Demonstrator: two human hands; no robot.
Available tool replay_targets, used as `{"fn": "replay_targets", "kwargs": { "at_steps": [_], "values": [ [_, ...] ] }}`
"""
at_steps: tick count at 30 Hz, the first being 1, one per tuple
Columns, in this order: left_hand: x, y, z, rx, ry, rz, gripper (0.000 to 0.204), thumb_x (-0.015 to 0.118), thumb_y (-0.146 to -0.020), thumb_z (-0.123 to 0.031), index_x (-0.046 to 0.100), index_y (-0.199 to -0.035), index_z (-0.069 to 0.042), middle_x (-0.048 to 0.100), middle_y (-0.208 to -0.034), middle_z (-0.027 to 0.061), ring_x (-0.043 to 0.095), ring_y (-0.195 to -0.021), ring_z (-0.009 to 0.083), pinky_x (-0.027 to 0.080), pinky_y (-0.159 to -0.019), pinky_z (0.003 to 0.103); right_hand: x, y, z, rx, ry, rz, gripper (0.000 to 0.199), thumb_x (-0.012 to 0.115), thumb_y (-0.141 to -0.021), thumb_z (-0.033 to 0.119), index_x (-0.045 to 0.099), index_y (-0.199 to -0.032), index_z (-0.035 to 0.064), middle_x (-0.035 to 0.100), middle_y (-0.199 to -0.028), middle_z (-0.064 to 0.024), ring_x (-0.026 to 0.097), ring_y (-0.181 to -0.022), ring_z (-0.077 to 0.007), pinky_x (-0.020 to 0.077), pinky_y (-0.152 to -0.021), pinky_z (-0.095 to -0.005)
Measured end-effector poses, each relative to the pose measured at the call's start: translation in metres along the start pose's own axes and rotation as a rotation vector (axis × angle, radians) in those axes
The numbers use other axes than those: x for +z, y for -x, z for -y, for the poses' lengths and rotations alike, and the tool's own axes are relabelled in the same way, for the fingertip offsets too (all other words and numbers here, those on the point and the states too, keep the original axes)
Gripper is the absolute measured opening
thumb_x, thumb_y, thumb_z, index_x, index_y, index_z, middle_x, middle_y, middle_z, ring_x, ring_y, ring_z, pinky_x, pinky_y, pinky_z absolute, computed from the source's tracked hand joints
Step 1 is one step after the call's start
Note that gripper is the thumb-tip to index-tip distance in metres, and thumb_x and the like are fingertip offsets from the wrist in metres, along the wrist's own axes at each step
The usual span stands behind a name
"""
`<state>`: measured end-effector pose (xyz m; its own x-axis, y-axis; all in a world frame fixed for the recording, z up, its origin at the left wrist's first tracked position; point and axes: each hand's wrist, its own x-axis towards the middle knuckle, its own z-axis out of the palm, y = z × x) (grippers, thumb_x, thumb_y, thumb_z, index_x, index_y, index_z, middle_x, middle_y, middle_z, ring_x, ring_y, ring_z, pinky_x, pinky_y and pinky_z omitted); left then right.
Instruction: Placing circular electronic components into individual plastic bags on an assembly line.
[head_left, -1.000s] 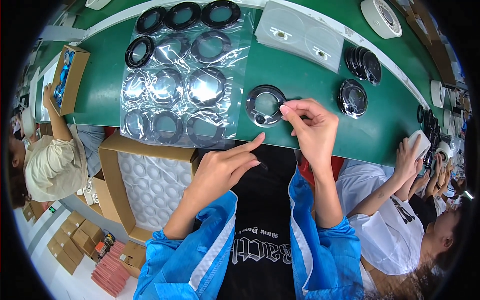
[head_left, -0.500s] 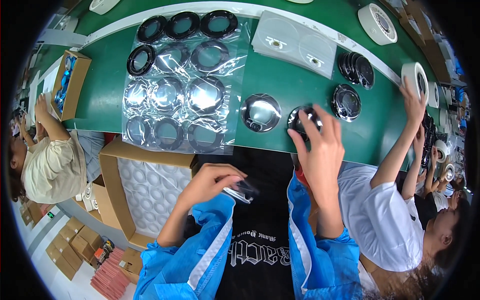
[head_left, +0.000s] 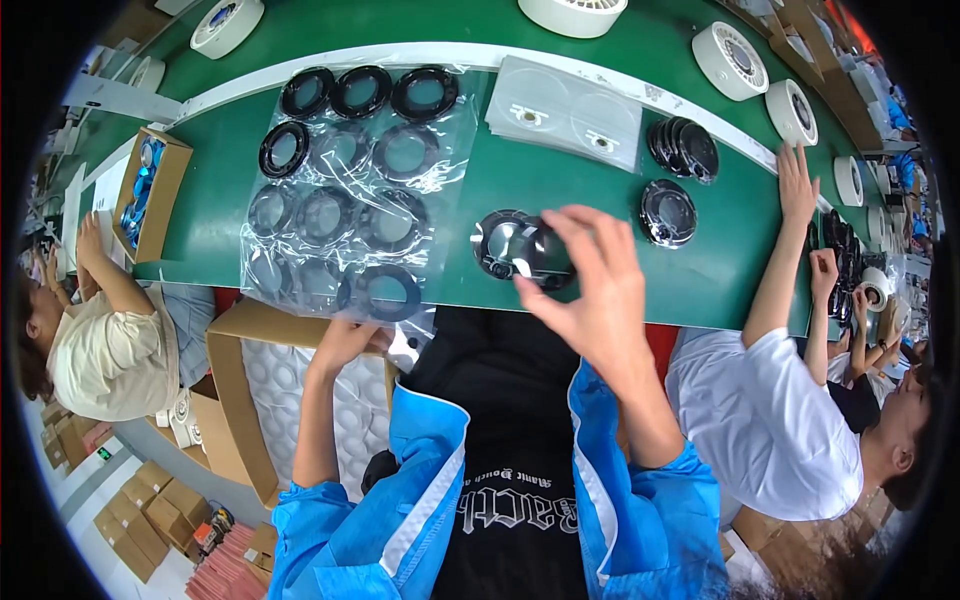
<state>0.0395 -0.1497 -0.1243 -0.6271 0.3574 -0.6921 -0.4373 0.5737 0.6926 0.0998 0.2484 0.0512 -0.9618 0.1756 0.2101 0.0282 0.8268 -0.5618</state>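
Observation:
My right hand (head_left: 602,290) pinches a black ring-shaped disc (head_left: 552,262) between thumb and fingers, just above the green table. It overlaps a second black ring with a shiny clear centre (head_left: 492,240) on its left. My left hand (head_left: 345,343) is at the table's front edge, its fingers closed on a small clear plastic piece (head_left: 405,350); part of the fingers is hidden. Right above that hand lies a clear plastic sheet (head_left: 455,165) with several rows of black rings (head_left: 424,93) on and under it. One more black disc (head_left: 668,213) lies to the right.
A stack of clear film sheets (head_left: 565,112) and a row of overlapping black discs (head_left: 684,148) lie farther back. An open carton (head_left: 232,400) of round white parts stands below the table's left edge. White round units (head_left: 730,60) line the far side. A co-worker's arm (head_left: 785,250) reaches in at right.
My right hand has moved left with the black disc, bringing it over the other ring. My left hand has moved up and left to the sheet's lower edge. The co-worker's hand has left the white unit.

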Motion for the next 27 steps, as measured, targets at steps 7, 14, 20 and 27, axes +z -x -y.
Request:
{"fn": "replay_targets", "kwargs": {
  "at_steps": [7, 14, 20, 27],
  "values": [
    [-0.010, -0.005, 0.028, -0.100, 0.190, 0.066, 0.026, 0.069, -0.111, -0.022, 0.077, -0.124, -0.001, 0.080, -0.098, 0.0068, 0.075, -0.085, 0.0141, 0.061, -0.073, 0.030, 0.042, -0.017, 0.011, -0.120, 0.101, 0.104, 0.065, 0.093, -0.078, 0.020, 0.068, -0.136, 0.0051, 0.061, -0.132, -0.0132, 0.061, -0.121, -0.0367, 0.0582, -0.096, -0.0490],
    [-0.041, -0.060, 0.068, 0.042, 0.462, -0.135, 0.043, 0.064, -0.112, -0.025, 0.063, -0.150, -0.004, 0.070, -0.142, 0.0160, 0.072, -0.121, 0.0267, 0.062, -0.099, 0.044, 0.037, -0.010, 0.014, -0.147, 0.139, 0.128, 0.061, 0.092, -0.079, 0.021, 0.067, -0.133, 0.0042, 0.059, -0.131, -0.0158, 0.060, -0.118, -0.0383, 0.0583, -0.096, -0.0497],
    [-0.104, -0.178, 0.261, 0.481, 0.060, -0.340, 0.046, 0.057, -0.111, -0.024, 0.062, -0.152, -0.003, 0.069, -0.145, 0.0219, 0.069, -0.127, 0.0361, 0.053, -0.112, 0.052, 0.047, -0.012, 0.013, -0.117, 0.123, 0.155, 0.064, 0.091, -0.077, 0.020, 0.065, -0.134, 0.0047, 0.060, -0.129, -0.0167, 0.060, -0.117, -0.0388, 0.0579, -0.096, -0.0500],
    [-0.131, -0.208, 0.270, 0.811, -0.469, -0.532, 0.050, 0.050, -0.110, -0.025, 0.061, -0.153, -0.002, 0.066, -0.149, 0.0278, 0.066, -0.133, 0.0457, 0.044, -0.124, 0.059, -0.046, -0.021, -0.042, 0.050, 0.239, -0.252, 0.063, 0.089, -0.074, 0.020, 0.065, -0.131, 0.0047, 0.066, -0.123, -0.0151, 0.063, -0.116, -0.0401, 0.0589, -0.094, -0.0511]
  ]
}}
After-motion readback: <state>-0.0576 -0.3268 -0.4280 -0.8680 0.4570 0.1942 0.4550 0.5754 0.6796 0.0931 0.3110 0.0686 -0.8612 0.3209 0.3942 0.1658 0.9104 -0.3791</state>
